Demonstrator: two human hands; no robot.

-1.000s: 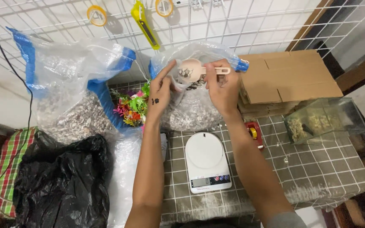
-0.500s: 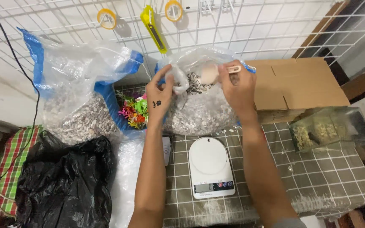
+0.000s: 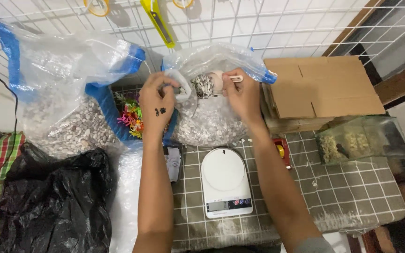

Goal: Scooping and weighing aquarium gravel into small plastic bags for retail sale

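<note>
My left hand [image 3: 158,100] pinches a small clear plastic bag [image 3: 180,90] and holds its mouth up beside a scoop. My right hand [image 3: 243,93] grips the wooden handle of that pale scoop [image 3: 208,85], which is heaped with small speckled pebbles. Both hands hover over a large clear bag of pebbles [image 3: 212,119] with a blue zip edge, standing at the back of the table. A white digital kitchen scale [image 3: 225,187] lies below the hands on the gridded mat, its platform bare.
A second, larger pebble bag [image 3: 66,98] stands at left, with colourful plastic plants [image 3: 132,117] between the bags. A black plastic bag [image 3: 52,197] lies front left. A cardboard box [image 3: 319,89] and a clear container [image 3: 362,140] sit at right. A wire grid wall rises behind.
The scoop has come up out of the big bag loaded with pebbles, and both hands have drawn closer together at the small bag's mouth.
</note>
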